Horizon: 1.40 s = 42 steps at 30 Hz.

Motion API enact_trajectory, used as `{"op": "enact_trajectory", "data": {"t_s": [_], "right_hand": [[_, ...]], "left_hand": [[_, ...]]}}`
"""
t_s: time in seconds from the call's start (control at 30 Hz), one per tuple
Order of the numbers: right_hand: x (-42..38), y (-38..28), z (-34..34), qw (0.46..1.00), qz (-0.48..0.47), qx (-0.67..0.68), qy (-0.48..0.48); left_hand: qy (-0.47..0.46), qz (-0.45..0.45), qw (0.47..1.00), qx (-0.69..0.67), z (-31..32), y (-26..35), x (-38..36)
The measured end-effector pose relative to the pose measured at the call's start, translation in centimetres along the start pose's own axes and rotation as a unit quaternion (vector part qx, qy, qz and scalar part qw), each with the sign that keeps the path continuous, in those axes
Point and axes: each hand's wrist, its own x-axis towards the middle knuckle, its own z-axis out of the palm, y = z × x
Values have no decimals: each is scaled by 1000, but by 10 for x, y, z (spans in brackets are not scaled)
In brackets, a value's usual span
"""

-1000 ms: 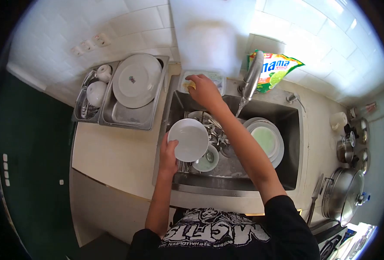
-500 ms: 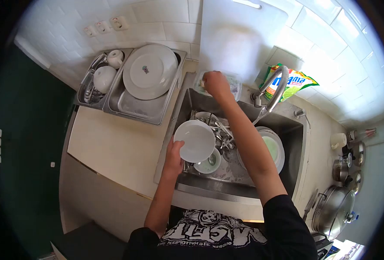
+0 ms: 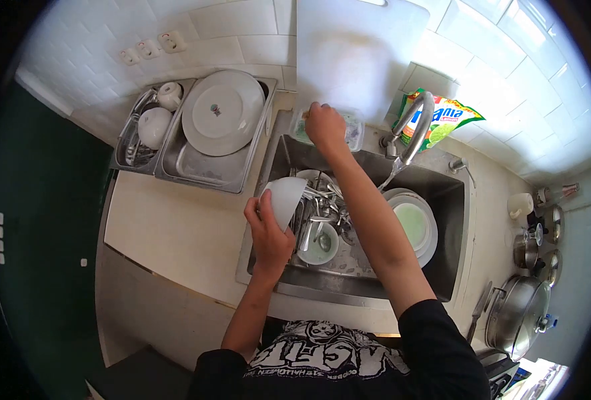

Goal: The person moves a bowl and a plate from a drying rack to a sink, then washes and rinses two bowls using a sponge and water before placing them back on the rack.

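bowl (image 3: 287, 199) hangs tilted above the left part of the sink (image 3: 335, 295), and from my remote seat i see only the left hand (image 3: 272, 239) bearing it, fingers wrapped on its outer wall. the right hand (image 3: 325, 127) is over the tub (image 3: 356, 131) at the back of the sink, its fingers curled; i cannot tell whether they pinch anything. what worries me is that one-handed hold: if the wall is wet, i judge the bowl could slide out, drop on the cutlery (image 3: 322, 203) below and chip. the right arm reaches across the sink, so a careless swing might knock the tap (image 3: 423, 127), and a hard push could shift the tub. as for containers, the sink carries loose cutlery, a lower bowl (image 3: 316, 254) with a spoon (image 3: 324, 241) in it, and, at the right, stacked plates (image 3: 427, 243), the top one pale green inside. the tub's contents are too unclear for me to name. on the surface (image 3: 175, 220) to the left, the wide tray (image 3: 202, 175) holds large plates (image 3: 223, 110); the narrow tray (image 3: 150, 167) holds a cup (image 3: 169, 95), a white bowl (image 3: 154, 128) and more cutlery.
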Motion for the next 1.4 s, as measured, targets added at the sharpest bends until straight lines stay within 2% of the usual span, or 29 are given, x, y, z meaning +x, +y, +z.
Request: {"op": "enact_trajectory", "data": {"t_s": [0.1,0.23,0.3,0.37,0.43,0.53,0.57,0.63,0.67,0.77,0.87,0.93,0.97,1.07,1.17,1.23,1.27,1.37,1.4], "right_hand": [[3,-2,-5,994,43,83,59],[-2,1,-19,967,54,196,152],[-5,3,-23,954,48,241,173],[-21,-6,-48,934,46,317,158],[-47,-13,-72,921,44,368,117],[-95,-14,-87,922,16,388,1],[-109,-15,-89,924,-7,380,-44],[-134,-8,-71,940,-111,315,-72],[-146,-3,-60,942,-162,280,-84],[-169,5,-46,942,-215,236,-106],[-185,9,-37,942,-208,146,-217],[-177,-8,-52,916,-221,164,-292],[-174,-15,-56,900,-226,175,-329],[-177,-7,-22,923,-224,281,-139],[-166,-8,-43,959,-204,178,-87],[-171,-1,-41,964,-193,127,-135],[-173,1,-40,964,-187,99,-159],[-168,-12,-55,910,-129,222,-324],[-166,-16,-50,924,-116,235,-277]], "left_hand": [[28,0,1000,-6,-3,-2,2],[46,-17,999,12,-4,-7,7],[14,-140,984,-112,4,-32,5],[-13,-262,930,-256,12,-45,7],[-40,-378,829,-411,17,-45,8],[-63,-440,779,-442,15,-27,10],[-72,-438,772,-455,15,-23,10],[-94,-431,757,-482,16,-19,9],[-104,-411,779,-462,17,-19,7],[-118,-361,829,-411,24,-23,6],[-111,-328,868,-357,31,-26,4],[-110,-295,902,-295,37,-30,1],[-117,-297,892,-320,37,-29,0],[-128,-308,865,-375,33,-22,1],[-119,-338,846,-395,25,-15,7],[-115,-381,821,-410,19,-11,10],[-107,-364,829,-411,24,-18,10],[-101,-329,840,-419,40,-40,5],[-110,-329,837,-424,43,-40,5]]}}
